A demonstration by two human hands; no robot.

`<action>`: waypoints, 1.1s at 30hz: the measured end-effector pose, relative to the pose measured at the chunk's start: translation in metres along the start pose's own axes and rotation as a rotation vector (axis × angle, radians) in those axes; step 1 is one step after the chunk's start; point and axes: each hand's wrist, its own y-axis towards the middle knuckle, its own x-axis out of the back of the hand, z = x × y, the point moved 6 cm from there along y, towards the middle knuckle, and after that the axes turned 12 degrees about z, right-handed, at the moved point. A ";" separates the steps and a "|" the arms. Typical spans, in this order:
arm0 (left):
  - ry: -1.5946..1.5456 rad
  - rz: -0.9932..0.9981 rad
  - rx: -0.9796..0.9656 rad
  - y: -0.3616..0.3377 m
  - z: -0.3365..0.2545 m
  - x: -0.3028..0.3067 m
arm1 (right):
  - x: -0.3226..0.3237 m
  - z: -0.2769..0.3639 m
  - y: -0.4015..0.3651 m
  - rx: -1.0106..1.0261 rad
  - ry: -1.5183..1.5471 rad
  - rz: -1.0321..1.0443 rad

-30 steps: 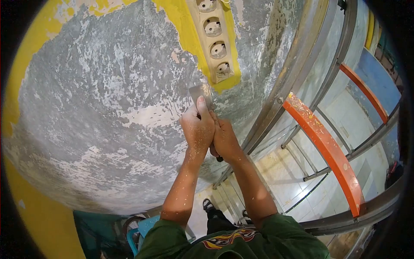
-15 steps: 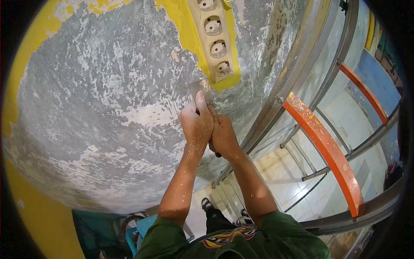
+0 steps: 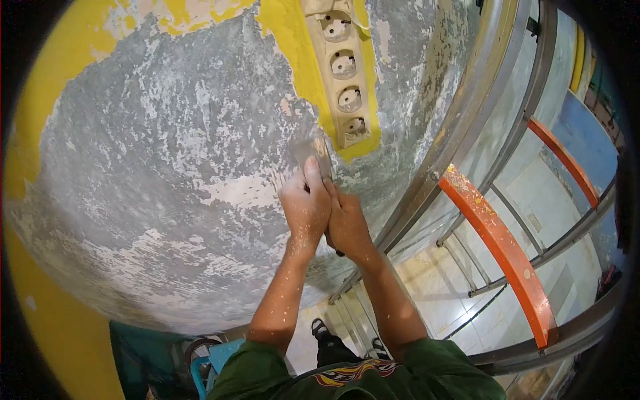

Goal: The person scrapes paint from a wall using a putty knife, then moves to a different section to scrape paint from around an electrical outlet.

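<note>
Patchy wall [image 3: 167, 133] backs the scraper [image 3: 311, 149] jutting past the fingers [image 3: 313, 176].

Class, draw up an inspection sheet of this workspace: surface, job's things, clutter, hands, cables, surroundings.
Surface: wall, grey with pale patches, yellow paint around the socket strip.
Job's things: scraper, at the wall near the strip's lower end; handle mostly covered.
Clutter: pale flecks on the forearms; blue object, partly hidden.
Hands: left hand and right hand together grip the scraper.
Cables: dark line low down, unclear whether a cable.
Surroundings: metal frame, orange step, tiled floor.
</note>
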 end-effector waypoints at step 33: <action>-0.445 0.750 0.434 -0.177 0.079 0.034 | -0.010 -0.049 -0.096 -0.296 -0.118 0.361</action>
